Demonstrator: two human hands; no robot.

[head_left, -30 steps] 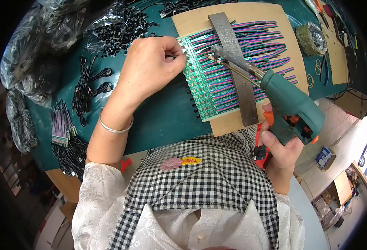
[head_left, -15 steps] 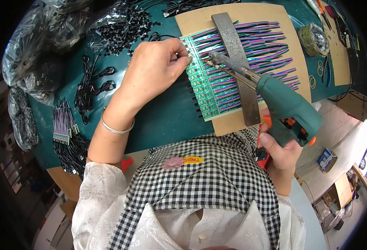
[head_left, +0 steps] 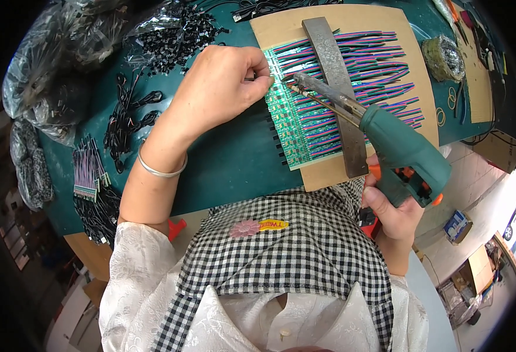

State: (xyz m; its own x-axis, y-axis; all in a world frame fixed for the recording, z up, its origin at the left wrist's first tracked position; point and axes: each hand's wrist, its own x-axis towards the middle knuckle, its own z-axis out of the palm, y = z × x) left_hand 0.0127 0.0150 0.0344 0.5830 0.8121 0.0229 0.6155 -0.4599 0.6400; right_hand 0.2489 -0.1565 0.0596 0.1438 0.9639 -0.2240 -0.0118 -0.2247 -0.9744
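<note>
My left hand (head_left: 223,91) is closed in a pinch at the upper left edge of a green circuit board panel (head_left: 284,132). A dark bit shows between thumb and forefinger, but I cannot make out what it is. My right hand (head_left: 396,217) is wrapped round the handle of a green soldering gun (head_left: 407,146). Its metal tip points left, over the board close to my left fingertips; whether it touches is unclear. Rows of coloured wires (head_left: 381,64) run right from the board, with a flat metal bar (head_left: 343,94) lying across them.
Brown cardboard (head_left: 275,26) lies under the board on the green table (head_left: 228,170). To the left are black cables (head_left: 120,123), wired strips (head_left: 91,173) and plastic bags (head_left: 41,70). Small black connectors (head_left: 176,38) are heaped at the back. A wrapped roll (head_left: 442,57) stands at the right.
My left hand has shifted slightly up and right along the board's edge, still pinched. The board and cardboard sit slightly farther right in the picture. The soldering gun has hardly moved.
</note>
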